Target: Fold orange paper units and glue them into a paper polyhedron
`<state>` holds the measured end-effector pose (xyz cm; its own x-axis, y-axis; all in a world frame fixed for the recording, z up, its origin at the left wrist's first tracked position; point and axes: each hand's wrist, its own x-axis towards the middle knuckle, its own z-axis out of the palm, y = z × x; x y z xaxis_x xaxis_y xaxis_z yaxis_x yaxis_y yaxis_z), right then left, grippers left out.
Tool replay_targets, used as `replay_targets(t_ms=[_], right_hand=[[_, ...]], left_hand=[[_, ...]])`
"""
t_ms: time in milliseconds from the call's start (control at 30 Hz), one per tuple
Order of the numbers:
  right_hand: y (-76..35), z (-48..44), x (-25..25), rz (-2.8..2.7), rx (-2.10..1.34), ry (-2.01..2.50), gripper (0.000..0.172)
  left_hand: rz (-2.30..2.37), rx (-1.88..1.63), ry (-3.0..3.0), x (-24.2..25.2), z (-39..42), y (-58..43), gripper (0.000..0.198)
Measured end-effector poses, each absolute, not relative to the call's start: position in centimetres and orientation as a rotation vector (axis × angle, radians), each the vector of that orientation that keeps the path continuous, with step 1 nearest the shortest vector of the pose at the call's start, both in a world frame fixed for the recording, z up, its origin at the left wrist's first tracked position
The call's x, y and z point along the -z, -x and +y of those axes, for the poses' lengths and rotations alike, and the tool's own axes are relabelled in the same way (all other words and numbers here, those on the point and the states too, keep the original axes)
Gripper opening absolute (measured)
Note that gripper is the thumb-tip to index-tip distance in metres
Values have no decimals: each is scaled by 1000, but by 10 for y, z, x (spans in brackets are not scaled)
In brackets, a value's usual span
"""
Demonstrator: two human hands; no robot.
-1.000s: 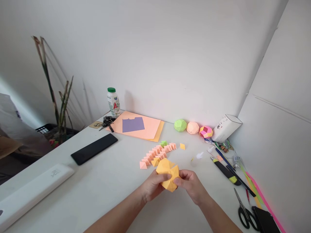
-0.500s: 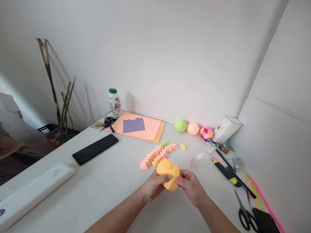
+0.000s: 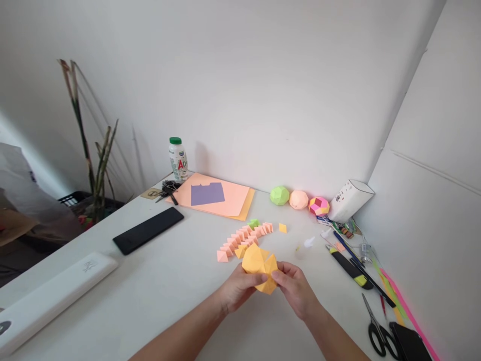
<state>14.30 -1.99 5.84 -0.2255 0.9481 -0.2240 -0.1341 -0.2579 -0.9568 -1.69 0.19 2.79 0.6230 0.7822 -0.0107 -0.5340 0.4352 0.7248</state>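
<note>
A faceted yellow paper ball is held between both hands above the table, with a gap between the folds near its top right. My left hand grips its left and lower side, thumb lying across the front. On the right side, my right hand pinches the paper between thumb and fingers. Just beyond the ball lie rows of folded pink paper pieces, with a small yellow folded piece and a green one beside them. A flat yellow diamond lies to their right.
Green, pink and multicoloured paper balls stand by the wall. Paper sheets and a bottle are at the back left. A cutter and scissors lie right, a black slab and white device left.
The yellow ball has tilted slightly in my hands, and my left thumb has shifted a little on its front. Both hands keep their hold.
</note>
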Motion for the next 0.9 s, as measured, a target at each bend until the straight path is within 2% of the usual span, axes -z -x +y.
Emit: replay_targets(t_ms=[233, 433, 900], right_hand=[[-144, -19, -53, -1083, -1614, 1139, 27], [-144, -19, -50, -1046, -1669, 1071, 19], [-143, -20, -52, -1051, -1714, 1053, 18]], left_hand=[[363, -863, -714, -31, 0, 15, 22], [414, -891, -674, -32, 1, 14, 25], [437, -874, -668, -29, 0, 15, 24]])
